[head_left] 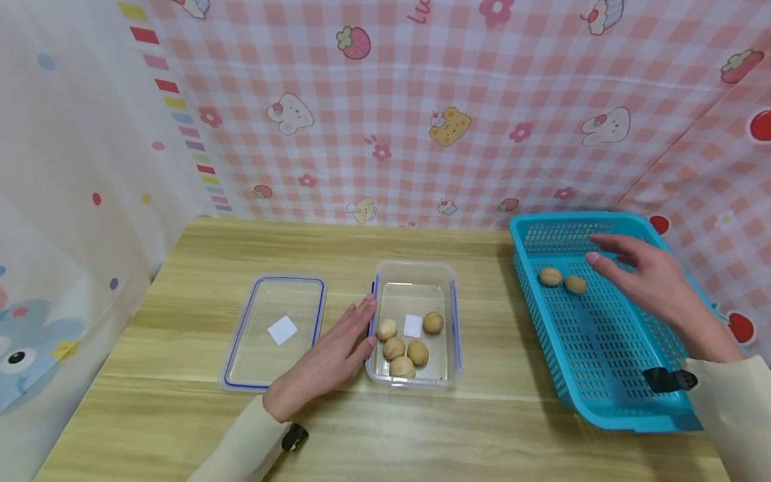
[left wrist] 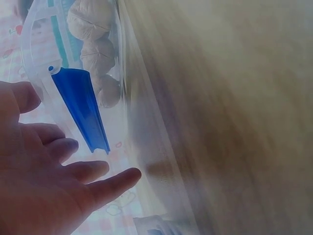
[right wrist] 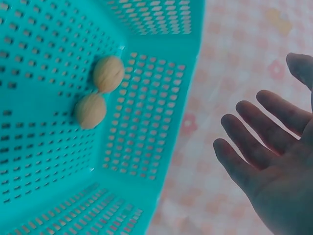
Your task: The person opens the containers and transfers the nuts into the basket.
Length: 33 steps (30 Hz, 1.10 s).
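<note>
My left hand (head_left: 328, 358) rests with straight fingers against the left side of a clear plastic container (head_left: 454, 335), beside its blue side clip (left wrist: 80, 107). Several walnuts (head_left: 417, 352) and a small white square packet (head_left: 412, 326) lie inside the container. Over the blue perforated basket (head_left: 602, 418), my right hand (head_left: 653, 284) hovers with relaxed fingers and holds nothing. Two walnuts, a left one (head_left: 550, 276) and a right one (head_left: 575, 285), lie on the basket floor near its left wall. In the right wrist view the right hand (right wrist: 279, 152) appears with fingers spread, apart from the basket.
Left of the container, a clear lid (head_left: 253, 361) with a blue seal lies flat on the wooden table (head_left: 482, 435), a white square (head_left: 282, 330) showing on it. A pink checked cloth (head_left: 409, 87) hangs behind the table.
</note>
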Motion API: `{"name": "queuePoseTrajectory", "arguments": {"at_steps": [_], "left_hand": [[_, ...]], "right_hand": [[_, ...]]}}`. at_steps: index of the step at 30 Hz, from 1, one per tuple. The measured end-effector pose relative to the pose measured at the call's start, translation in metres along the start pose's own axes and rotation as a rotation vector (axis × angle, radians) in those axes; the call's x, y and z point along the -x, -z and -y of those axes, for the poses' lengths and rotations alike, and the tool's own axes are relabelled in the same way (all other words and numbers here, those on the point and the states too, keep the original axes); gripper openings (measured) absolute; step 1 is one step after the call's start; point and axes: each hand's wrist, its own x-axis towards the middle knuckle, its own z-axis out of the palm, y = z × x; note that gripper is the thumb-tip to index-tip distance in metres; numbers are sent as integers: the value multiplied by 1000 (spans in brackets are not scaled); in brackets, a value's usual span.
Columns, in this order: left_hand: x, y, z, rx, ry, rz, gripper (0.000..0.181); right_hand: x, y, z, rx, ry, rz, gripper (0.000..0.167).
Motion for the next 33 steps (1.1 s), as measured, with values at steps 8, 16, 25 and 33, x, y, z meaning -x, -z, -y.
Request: {"name": "queuePoseTrajectory", "arguments": {"at_steps": [8,16,25,33], "left_hand": [[-1,0,-1,-4,-5,-9,62],[0,0,0,-8,-7,-4,62],[0,0,-1,-3,-22,-12,62],[1,-1,-1,14,-3,-13,62]], "right_hand": [[16,-1,22,8,70,-115,45],[28,-9,44,-30,122,-182,45],[38,-16,71,-93,278,-261,45],[38,-25,96,-159,395,-281,48]]}}
